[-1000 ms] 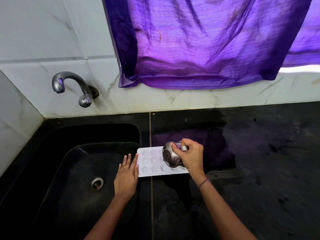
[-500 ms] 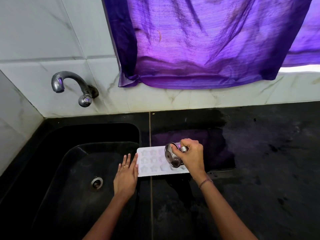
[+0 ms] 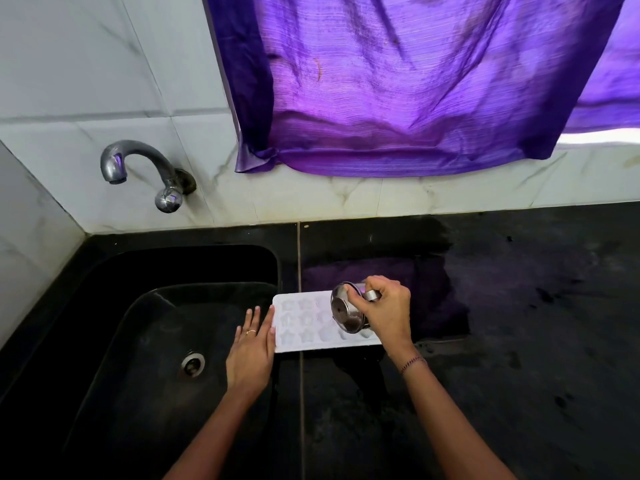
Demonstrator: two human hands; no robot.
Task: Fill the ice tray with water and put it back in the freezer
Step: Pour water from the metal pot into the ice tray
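A white ice tray (image 3: 304,323) with star-shaped cells lies flat on the black counter, its left end at the sink's rim. My right hand (image 3: 389,315) grips a small steel cup (image 3: 348,311) by its handle and holds it tipped on its side over the tray's right part, bottom facing me. My left hand (image 3: 251,351) lies flat with straight fingers, its edge touching the tray's left end. Whether water is flowing from the cup is not visible.
A black sink (image 3: 156,341) with a metal drain (image 3: 193,364) fills the left. A steel tap (image 3: 145,171) sticks out of the white marble wall above it. A purple curtain (image 3: 415,81) hangs over the back wall. The black counter (image 3: 519,323) stretches right, wet in patches.
The steel cup in my right hand has shifted slightly right over the tray and stays tipped. My left hand and the tray have stayed in place.
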